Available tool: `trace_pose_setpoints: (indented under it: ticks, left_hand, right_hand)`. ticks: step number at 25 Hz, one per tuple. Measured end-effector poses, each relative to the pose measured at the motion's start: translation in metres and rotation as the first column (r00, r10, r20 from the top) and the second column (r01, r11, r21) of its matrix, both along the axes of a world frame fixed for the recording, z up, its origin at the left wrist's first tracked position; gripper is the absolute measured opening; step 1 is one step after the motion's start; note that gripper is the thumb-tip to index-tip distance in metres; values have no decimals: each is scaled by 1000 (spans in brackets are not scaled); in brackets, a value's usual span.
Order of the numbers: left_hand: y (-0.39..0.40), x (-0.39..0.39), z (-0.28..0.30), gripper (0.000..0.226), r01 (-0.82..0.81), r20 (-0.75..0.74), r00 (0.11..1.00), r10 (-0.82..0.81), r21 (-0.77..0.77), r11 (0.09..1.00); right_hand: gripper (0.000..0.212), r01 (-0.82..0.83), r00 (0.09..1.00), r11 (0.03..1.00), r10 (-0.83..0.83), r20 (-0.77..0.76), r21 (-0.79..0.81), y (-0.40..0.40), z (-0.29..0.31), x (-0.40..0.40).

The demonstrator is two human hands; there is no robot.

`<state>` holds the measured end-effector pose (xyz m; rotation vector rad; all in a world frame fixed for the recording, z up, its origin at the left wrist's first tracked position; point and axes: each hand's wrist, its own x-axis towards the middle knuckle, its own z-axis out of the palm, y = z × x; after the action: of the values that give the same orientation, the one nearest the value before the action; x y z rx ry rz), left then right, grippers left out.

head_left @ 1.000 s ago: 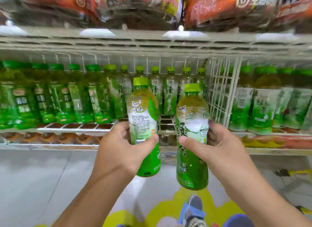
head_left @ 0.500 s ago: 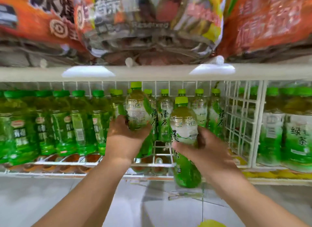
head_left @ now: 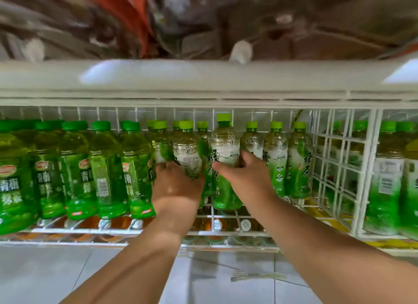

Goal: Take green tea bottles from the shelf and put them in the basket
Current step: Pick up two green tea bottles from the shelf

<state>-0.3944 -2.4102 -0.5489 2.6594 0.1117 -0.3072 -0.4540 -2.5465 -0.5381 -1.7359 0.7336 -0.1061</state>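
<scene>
Both hands, left [head_left: 178, 186] and right [head_left: 245, 177], each gripped a green tea bottle [head_left: 187, 154] [head_left: 225, 158] upright on the wire shelf [head_left: 226, 233], above the tiled floor [head_left: 45, 274].

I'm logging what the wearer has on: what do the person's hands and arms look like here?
Both forearms are bare as far as the frame shows, with no sleeve in view. The left hand and right hand wear no gloves; no watch or wristband shows. Motion blur hides finer detail.

White wire shelf [head_left: 226, 232], tiled floor [head_left: 56, 274]
</scene>
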Motion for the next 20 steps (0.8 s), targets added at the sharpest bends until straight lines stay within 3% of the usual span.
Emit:
trace_pose_setpoints:
  ticks: [5, 9, 11, 20]
  left_hand:
    - [-3, 4, -6, 81, -15, 22, 1000, 16, -78, 997]
    - [0, 5, -7, 85, 33, 67, 997, -45, 170, 985]
    - [1, 3, -9, 83, 47, 71, 995, -63, 205, 978]
    - [2, -8, -9, 76, 80, 6, 997, -81, 41, 996]
  right_hand:
    - [39, 18, 999, 995, -22, -45, -95, 13, -19, 21]
    - [52, -18, 993, 960, -16, -120, -281, 18, -39, 30]
    - [49, -54, 986, 947, 2, -164, -316, 16, -40, 30]
    - [51, -149, 965, 933, 65, -255, -327, 17, -29, 20]
